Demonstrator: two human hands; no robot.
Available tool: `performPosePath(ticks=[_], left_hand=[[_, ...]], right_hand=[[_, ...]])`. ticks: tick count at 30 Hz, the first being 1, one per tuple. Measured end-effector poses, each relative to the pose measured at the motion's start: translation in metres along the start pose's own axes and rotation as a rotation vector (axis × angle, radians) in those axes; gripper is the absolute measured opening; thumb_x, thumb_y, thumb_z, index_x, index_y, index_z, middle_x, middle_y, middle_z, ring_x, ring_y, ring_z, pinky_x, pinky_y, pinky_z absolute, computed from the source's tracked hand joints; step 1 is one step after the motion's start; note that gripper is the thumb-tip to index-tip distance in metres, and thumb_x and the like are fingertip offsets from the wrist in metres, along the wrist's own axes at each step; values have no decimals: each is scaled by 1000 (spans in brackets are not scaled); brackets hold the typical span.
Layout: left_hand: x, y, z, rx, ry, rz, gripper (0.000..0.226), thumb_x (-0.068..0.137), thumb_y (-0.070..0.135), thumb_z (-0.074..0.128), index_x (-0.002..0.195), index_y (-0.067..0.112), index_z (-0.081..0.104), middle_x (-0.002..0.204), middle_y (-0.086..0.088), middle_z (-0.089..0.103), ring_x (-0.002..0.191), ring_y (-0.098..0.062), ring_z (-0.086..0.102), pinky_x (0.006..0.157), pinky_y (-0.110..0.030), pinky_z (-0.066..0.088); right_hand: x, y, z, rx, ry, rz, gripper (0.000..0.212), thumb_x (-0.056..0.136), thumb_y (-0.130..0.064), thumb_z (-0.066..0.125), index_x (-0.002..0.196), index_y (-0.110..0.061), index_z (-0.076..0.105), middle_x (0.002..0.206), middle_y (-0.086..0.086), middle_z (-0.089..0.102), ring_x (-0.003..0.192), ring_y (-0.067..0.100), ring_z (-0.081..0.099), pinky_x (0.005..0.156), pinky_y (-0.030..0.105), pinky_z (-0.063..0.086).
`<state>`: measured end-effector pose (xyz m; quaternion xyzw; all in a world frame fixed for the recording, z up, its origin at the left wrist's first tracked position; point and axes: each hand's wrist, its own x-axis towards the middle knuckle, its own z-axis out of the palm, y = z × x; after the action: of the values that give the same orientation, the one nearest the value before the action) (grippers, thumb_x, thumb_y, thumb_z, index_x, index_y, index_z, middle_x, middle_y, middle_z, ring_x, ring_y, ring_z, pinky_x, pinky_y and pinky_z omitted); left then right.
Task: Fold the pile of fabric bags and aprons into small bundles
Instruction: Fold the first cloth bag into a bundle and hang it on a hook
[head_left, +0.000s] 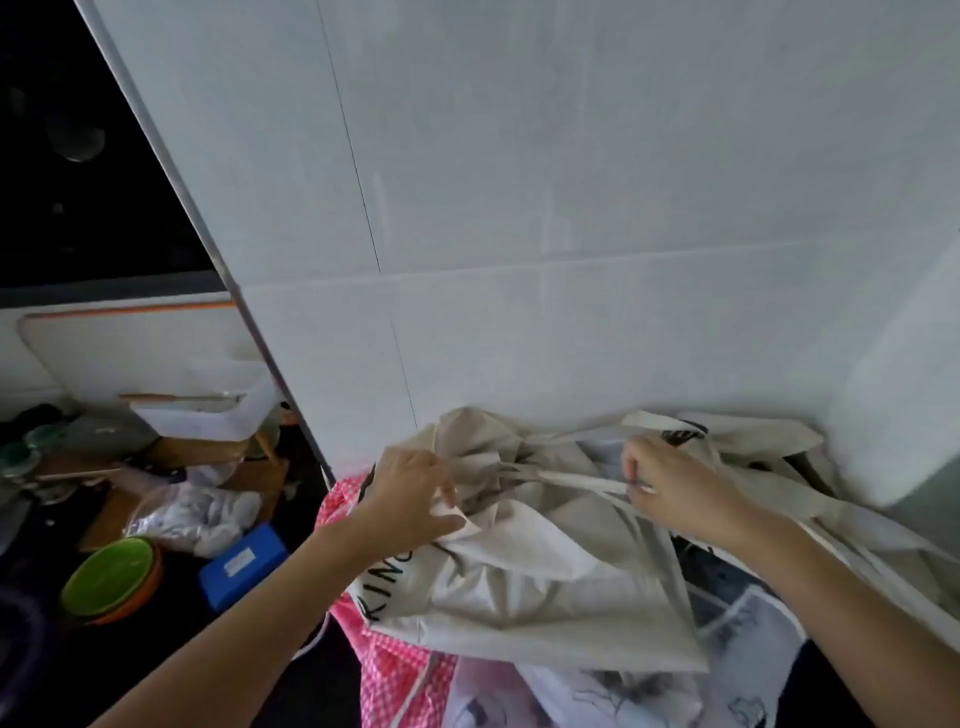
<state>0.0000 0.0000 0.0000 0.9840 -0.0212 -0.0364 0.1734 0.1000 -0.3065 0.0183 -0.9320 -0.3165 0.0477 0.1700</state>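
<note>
Black lettering lies below the fingers of the left hand. A beige bag fold hides its end.

One head-worn camera looks forward and down, close above the pile of fabric bags. The white tiled wall fills its upper view.

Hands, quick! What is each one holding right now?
Left hand: grips the beige bag by its bunched cloth.
Right hand: pinches the strap of that bag.
</note>
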Motion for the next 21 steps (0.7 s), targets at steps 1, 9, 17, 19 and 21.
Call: performPosePath(ticks=[1, 9, 17, 19, 21], left_hand=[[-1, 1, 9, 27, -68, -37, 24, 75, 53, 64, 87, 40, 48, 127, 5, 45, 129, -18, 31, 111, -38, 23], [2, -16, 86, 0, -228, -235, 107, 75, 55, 70, 152, 19, 5, 159, -7, 0, 146, -30, -6, 117, -49, 8], [-10, -4, 87, -427, 225, -258, 35, 71, -4, 71, 102, 11, 69, 113, 5, 51, 100, -14, 53, 72, 3, 35], [-16, -3, 78, -445, 264, -191, 34, 72, 0, 75, 104, 9, 69, 119, 7, 50, 101, -6, 49, 76, 5, 33], [-23, -3, 71, -482, 301, -144, 34, 77, 2, 73, 111, 7, 68, 121, 9, 50, 105, -5, 48, 81, 4, 33]], right_hand=[[-4, 1, 12, 19, -78, 19, 25, 89, -23, 59, 82, -31, 36, 93, -10, 43, 85, 18, 51, 73, 31, 40], [-27, -11, 76, 146, -246, -13, 108, 57, -94, 22, 137, -25, 45, 144, -9, 33, 135, 6, 23, 115, 30, 17], [-52, -29, 121, 269, 55, 80, 33, 92, -24, 60, 124, -13, 62, 136, -5, 52, 128, 10, 45, 105, 19, 32], [-58, -34, 119, 292, 168, 136, 18, 95, -18, 56, 106, -13, 69, 111, -4, 67, 103, 8, 61, 87, 18, 43], [-63, -46, 111, 314, 210, 198, 15, 99, -21, 46, 93, -18, 60, 80, -9, 63, 72, 0, 56, 63, 14, 39]])
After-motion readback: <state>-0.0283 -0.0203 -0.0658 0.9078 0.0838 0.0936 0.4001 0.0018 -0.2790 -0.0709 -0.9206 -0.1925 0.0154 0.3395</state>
